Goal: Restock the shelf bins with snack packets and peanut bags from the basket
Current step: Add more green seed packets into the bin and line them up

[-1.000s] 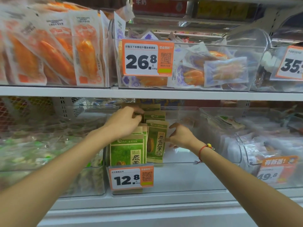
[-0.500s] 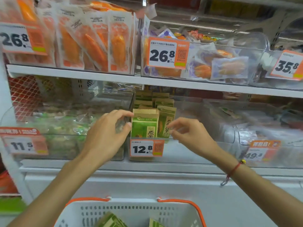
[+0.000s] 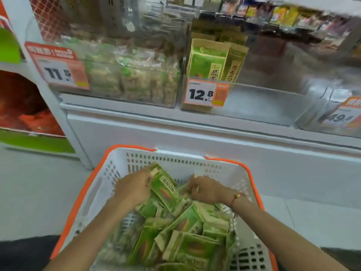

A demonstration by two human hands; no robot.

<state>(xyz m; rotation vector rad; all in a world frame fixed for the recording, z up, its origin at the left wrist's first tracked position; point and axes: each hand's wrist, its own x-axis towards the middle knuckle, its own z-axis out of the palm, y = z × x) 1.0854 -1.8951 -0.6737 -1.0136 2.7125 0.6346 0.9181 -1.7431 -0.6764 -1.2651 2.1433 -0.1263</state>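
Observation:
A white basket (image 3: 101,184) with an orange rim stands below the shelf, filled with several green snack packets (image 3: 187,245). My left hand (image 3: 132,189) grips a tilted green packet (image 3: 166,190) at the top of the pile. My right hand (image 3: 205,189) pinches the edge of another packet among those near the basket's far wall. On the shelf above, a clear bin (image 3: 259,102) with a 12.8 price tag (image 3: 205,94) holds several upright green packets (image 3: 209,59) at its left end. The bin to its left (image 3: 136,75) holds clear bags of nuts.
A bin with a 49.8 tag (image 3: 340,116) sits at the right of the shelf. An 11.5 tag (image 3: 58,69) hangs on the left bin. The white shelf base (image 3: 195,137) stands behind the basket. Red and green display (image 3: 23,114) at far left. Grey floor (image 3: 35,192) around.
Both hands left the 12.8 bin and dropped down into the basket, where they now take hold of packets. My view tilted down from the shelf to the basket.

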